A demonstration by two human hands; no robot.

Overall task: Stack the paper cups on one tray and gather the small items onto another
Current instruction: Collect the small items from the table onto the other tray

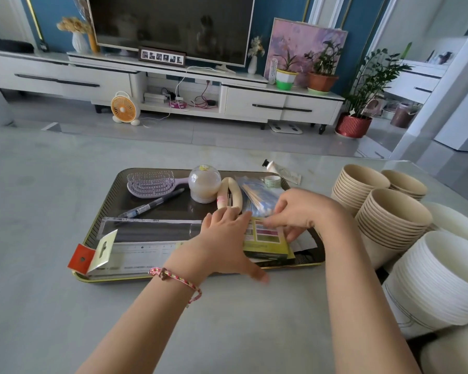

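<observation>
No legible text anywhere. The yellow-green box (pixel 265 236), lower centre of frame, carries printed colour panels, too blurred to read. The ruler (pixel 146 249) shows scale marks; numerals unreadable. The pen (pixel 152 206) label is also unreadable.

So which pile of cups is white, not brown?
The white cup stack, the pile closest to the camera at the right edge. The three other stacks behind it, such as the brown cup stack, are tan kraft paper.

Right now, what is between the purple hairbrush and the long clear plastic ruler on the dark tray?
In the head view, a black pen lies slantwise between the purple hairbrush and the clear plastic ruler.
</observation>
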